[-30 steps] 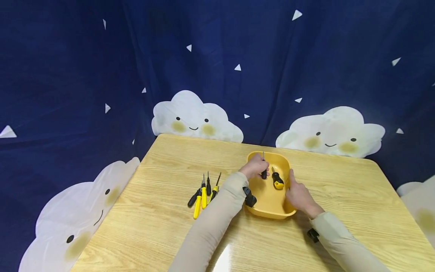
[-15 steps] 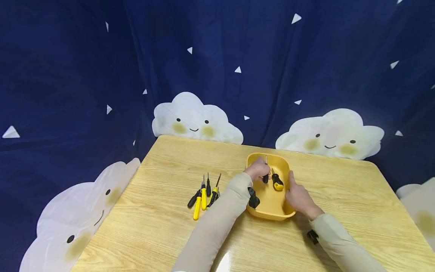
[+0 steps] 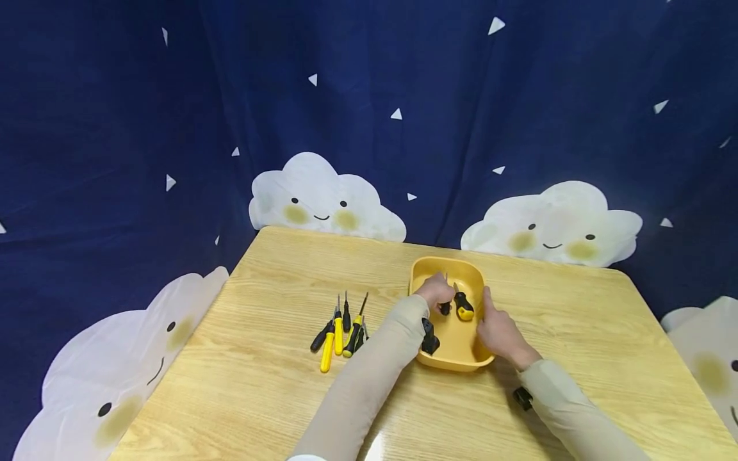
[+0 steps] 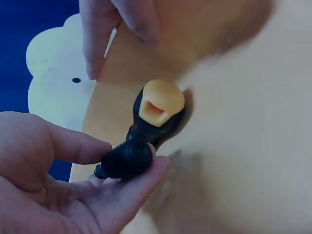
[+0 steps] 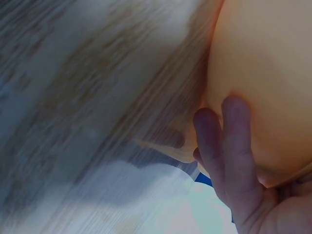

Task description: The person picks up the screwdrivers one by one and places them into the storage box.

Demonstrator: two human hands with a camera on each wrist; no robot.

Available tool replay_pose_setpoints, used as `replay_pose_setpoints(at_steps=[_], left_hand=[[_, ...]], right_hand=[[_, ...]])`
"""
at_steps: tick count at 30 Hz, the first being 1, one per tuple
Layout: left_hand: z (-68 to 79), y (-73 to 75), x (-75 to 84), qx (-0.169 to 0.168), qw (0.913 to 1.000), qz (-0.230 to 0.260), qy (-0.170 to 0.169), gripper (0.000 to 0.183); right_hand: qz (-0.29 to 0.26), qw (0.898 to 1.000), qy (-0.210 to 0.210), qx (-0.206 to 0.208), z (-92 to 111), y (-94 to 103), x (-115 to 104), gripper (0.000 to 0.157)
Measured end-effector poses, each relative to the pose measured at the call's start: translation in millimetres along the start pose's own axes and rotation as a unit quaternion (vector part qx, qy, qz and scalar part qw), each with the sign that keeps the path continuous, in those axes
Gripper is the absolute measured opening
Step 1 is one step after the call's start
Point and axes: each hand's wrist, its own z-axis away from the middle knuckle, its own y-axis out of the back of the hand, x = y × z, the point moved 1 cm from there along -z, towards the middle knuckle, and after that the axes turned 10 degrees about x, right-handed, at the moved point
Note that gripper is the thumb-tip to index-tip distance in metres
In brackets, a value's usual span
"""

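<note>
My left hand reaches into a yellow plastic bin and pinches a screwdriver by its black handle. In the left wrist view, thumb and fingers close round that handle. Right beside it in the bin lies a black-and-yellow screwdriver, its thick handle end towards me. My right hand holds the bin's right wall. Fingers press the outer side of that wall in the right wrist view; the thumb is mostly hidden there.
Left of the bin, several screwdrivers lie grouped on the wooden table, among them a yellow-handled one and a black-handled one. My left forearm passes close by them. A blue curtain hangs behind the table.
My left hand has moved a little nearer and lower in the bin with the black-handled screwdriver. The right hand stays on the bin's wall. The head view has shifted slightly.
</note>
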Motion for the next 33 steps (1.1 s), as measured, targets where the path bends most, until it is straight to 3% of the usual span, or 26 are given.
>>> replay_pose_setpoints(at_steps=[6,11,17,25,28,33], left_hand=[[-4.0,-2.1,-4.1,0.007,0.9994,-0.034,0.001,0.048],[-5.6,-4.2,-8.9,0.010,0.9997,-0.022,0.003,0.050],[-10.6,-7.8,-13.0,0.010,0.9999,-0.002,0.011,0.031],[-11.0,-9.0,-6.9,0.020,0.9995,-0.024,0.006,0.006],[-5.5,-5.0,-1.6,0.010,0.9999,-0.011,-0.002,0.005],[6.4,8.3,10.1,-0.045,0.9970,0.057,-0.028,0.013]], right_hand=[[-0.005,1.000,-0.007,-0.019,-0.9,1.0,-3.0,0.073],[-0.002,1.000,-0.008,-0.021,-0.3,1.0,-4.0,0.073],[-0.003,1.000,-0.010,-0.019,-1.0,0.0,-4.1,0.073],[0.003,1.000,-0.006,-0.011,1.0,2.8,-4.0,0.073],[0.005,1.000,-0.005,-0.010,1.0,2.8,-3.7,0.074],[0.007,1.000,0.007,0.001,1.3,2.8,-3.7,0.074]])
